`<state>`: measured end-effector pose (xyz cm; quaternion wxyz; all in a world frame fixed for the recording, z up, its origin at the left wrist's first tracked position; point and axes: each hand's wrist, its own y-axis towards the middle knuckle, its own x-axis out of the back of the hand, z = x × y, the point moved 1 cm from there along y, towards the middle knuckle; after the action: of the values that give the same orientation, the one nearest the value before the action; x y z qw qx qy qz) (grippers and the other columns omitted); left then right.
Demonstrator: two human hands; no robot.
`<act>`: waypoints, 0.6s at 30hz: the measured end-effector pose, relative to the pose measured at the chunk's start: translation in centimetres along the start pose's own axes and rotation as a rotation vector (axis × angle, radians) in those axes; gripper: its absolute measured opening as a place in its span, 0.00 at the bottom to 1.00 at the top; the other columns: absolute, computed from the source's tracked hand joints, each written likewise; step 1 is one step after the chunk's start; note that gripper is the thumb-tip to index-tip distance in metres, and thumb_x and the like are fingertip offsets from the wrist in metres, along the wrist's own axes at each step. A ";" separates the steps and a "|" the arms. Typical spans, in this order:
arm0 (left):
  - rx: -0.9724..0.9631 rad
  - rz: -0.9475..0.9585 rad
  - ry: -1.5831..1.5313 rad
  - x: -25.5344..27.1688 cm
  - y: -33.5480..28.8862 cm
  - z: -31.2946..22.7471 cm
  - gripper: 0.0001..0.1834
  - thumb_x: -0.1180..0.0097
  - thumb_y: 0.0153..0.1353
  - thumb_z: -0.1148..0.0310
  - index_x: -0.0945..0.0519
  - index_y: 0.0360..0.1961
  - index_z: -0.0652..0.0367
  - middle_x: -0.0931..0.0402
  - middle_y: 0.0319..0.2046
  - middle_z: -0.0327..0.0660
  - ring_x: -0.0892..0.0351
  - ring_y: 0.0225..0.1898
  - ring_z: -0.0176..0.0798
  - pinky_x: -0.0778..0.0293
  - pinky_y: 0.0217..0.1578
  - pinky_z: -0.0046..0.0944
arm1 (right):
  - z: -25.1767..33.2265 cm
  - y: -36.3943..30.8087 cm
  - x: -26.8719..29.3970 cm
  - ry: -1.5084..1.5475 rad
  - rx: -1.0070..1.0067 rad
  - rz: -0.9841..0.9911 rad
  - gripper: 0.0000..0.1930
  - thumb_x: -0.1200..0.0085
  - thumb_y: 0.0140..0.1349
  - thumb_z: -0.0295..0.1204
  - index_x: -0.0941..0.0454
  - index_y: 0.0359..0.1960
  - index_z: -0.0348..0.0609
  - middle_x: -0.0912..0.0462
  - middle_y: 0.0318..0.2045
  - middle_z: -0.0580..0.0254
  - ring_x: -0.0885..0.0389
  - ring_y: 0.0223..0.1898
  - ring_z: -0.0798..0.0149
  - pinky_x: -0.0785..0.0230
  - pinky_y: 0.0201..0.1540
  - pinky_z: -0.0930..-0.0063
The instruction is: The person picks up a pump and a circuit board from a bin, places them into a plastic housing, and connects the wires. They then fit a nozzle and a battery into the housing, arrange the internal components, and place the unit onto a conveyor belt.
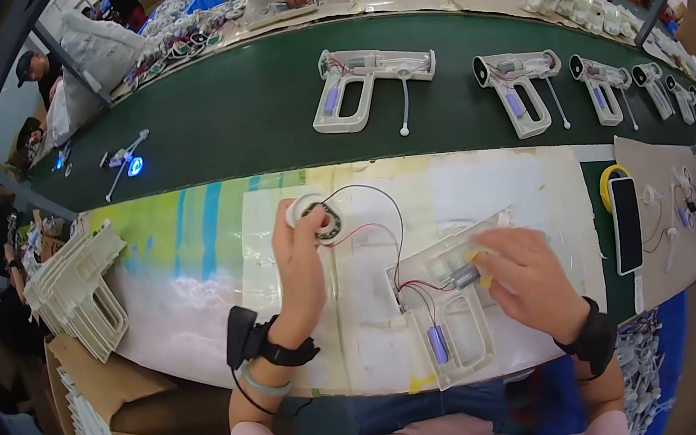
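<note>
Gun-shaped white housing half (428, 261) lies open on the bench (174, 320), barrel slanting up-right, grip ending by the near edge. Hands are apart: right hand (526, 276)'s closest, blurry around its motor (465, 276), can't tell if gripping; left hand (298, 256) pinches the wired round end piece (335, 224) up-left of the housing, with bench stretching further left.

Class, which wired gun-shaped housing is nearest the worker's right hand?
The housing on the white worktop, by the right hand; the other wired ones lie on the green belt.
</note>
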<state>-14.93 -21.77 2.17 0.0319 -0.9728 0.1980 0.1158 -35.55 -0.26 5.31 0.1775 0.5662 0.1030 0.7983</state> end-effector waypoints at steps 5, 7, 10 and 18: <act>0.056 -0.034 -0.161 -1.5 -0.4 3.5 0.08 0.54 0.65 0.73 0.30 0.44 0.59 0.28 0.38 0.38 0.27 0.41 0.30 0.30 0.45 0.34 | 0.0 2.0 -0.6 0.120 0.177 0.295 0.20 0.43 0.46 0.14 0.21 0.44 0.39 0.19 0.49 0.56 0.23 0.51 0.53 0.32 0.55 0.62; 0.088 0.056 -0.179 -1.5 -0.8 4.9 0.06 0.54 0.67 0.73 0.31 0.44 0.59 0.27 0.39 0.39 0.26 0.42 0.32 0.29 0.47 0.35 | 0.0 2.6 -0.8 0.132 0.220 0.246 0.20 0.43 0.46 0.14 0.21 0.45 0.39 0.20 0.51 0.56 0.24 0.53 0.53 0.32 0.56 0.62; 0.209 0.085 -0.276 -1.9 -1.5 5.0 0.06 0.53 0.67 0.72 0.32 0.44 0.59 0.27 0.39 0.40 0.24 0.42 0.33 0.28 0.49 0.35 | -0.1 2.7 -3.0 0.183 0.298 0.155 0.21 0.43 0.47 0.15 0.20 0.46 0.40 0.21 0.54 0.56 0.25 0.58 0.53 0.33 0.59 0.60; -0.078 0.066 -0.106 -0.8 -1.2 1.2 0.07 0.47 0.67 0.73 0.29 0.43 0.60 0.25 0.34 0.35 0.28 0.36 0.24 0.31 0.38 0.27 | 1.2 2.0 -3.7 0.030 0.270 0.276 0.19 0.43 0.51 0.21 0.20 0.48 0.41 0.24 0.59 0.50 0.30 0.64 0.48 0.46 0.70 0.55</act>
<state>-15.47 -20.24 1.26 0.0006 -0.9587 0.2234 0.1759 -33.65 -3.58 3.26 -0.0128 0.5818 0.1329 0.8023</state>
